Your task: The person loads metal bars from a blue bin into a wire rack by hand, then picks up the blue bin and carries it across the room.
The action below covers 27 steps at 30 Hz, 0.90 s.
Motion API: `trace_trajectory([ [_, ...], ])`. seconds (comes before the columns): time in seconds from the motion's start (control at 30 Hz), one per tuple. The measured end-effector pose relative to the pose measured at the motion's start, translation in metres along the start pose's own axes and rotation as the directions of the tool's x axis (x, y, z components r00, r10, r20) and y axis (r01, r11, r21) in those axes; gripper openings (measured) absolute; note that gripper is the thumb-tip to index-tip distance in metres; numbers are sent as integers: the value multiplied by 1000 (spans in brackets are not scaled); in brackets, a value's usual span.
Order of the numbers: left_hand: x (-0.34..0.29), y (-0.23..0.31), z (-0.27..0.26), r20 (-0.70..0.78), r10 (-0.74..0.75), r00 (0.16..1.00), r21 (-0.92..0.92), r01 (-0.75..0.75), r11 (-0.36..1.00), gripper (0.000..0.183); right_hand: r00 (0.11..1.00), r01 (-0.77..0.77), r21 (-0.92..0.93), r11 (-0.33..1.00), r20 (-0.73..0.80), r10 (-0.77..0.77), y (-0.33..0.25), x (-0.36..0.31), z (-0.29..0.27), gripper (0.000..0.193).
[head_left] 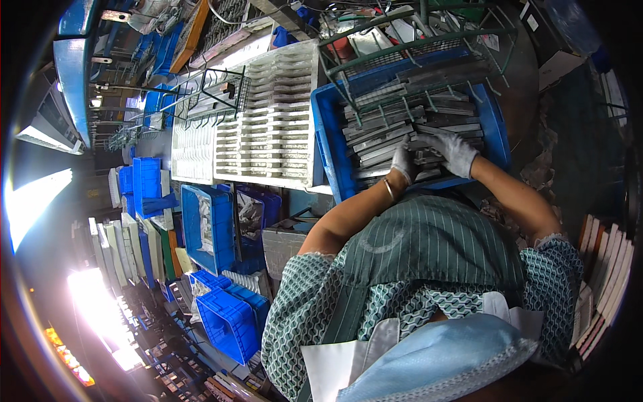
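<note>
Both my hands wear whitish gloves and are down among grey bars that look like metal, piled in a blue bin. My left hand is closed at the near middle of the pile, its fingers partly hidden between bars. From the right, my right hand reaches over bar ends with its fingers bent round them, facing the left hand. A few short bars lie between the two hands. How many bars each hand grips cannot be made out.
A green wire rack with hooks overhangs the bin's far side. Left of the bin lie white slotted trays, with another wire rack on them. Blue crates are stacked at lower left. White boards stand at far right.
</note>
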<state>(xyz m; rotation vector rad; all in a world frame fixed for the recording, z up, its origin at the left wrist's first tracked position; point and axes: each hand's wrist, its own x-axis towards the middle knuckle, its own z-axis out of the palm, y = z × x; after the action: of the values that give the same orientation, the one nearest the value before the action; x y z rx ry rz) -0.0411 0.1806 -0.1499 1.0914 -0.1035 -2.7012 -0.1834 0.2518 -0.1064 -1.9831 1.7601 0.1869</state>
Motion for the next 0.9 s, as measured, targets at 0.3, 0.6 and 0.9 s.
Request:
trace_trajectory([
  [0.3, 32, 24, -19, -132, 89, 987, 793, 51, 608, 51, 866, 251, -31, 967, -438, -239, -9, -23, -65, 47],
  [0.6, -111, 47, 139, 889, 347, 300, 458, -555, -694, 23, 853, 376, 431, 820, -507, -125, 121, 33, -154, 40],
  [0.9, -46, 111, 189, 136, 504, 853, 730, 258, -633, 53, 922, 207, 116, 972, -355, -154, 130, 41, -176, 60],
])
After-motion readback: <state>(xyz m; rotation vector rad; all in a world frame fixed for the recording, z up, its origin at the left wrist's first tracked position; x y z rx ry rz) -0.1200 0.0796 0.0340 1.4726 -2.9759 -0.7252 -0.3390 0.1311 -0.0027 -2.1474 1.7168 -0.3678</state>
